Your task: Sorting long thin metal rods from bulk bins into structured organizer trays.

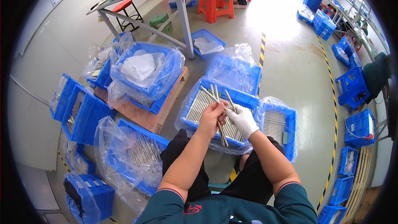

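Observation:
My bare left hand [212, 118] is closed around several slim metal rods [224, 137], which cross each other and stick out above and below the fist. Beside it, my right hand [243, 122] in a white glove pinches another metal rod [230, 98], its upper end leaning left. Both hands meet over a blue crate [244, 96] lined with clear plastic, where many similar rods [198, 108] lie side by side in a row. The hands partly hide these rods. Just to the right, a second blue crate [293, 130] holds more rods [273, 123].
At my left knee a plastic-draped blue crate [114, 160] holds loose rods [143, 153]. Stacked blue crates stand on a wooden pallet [141, 118] beyond it. A workbench [182, 16] and red stool [215, 1] are farther off. Striped floor tape [331, 141] runs along the right.

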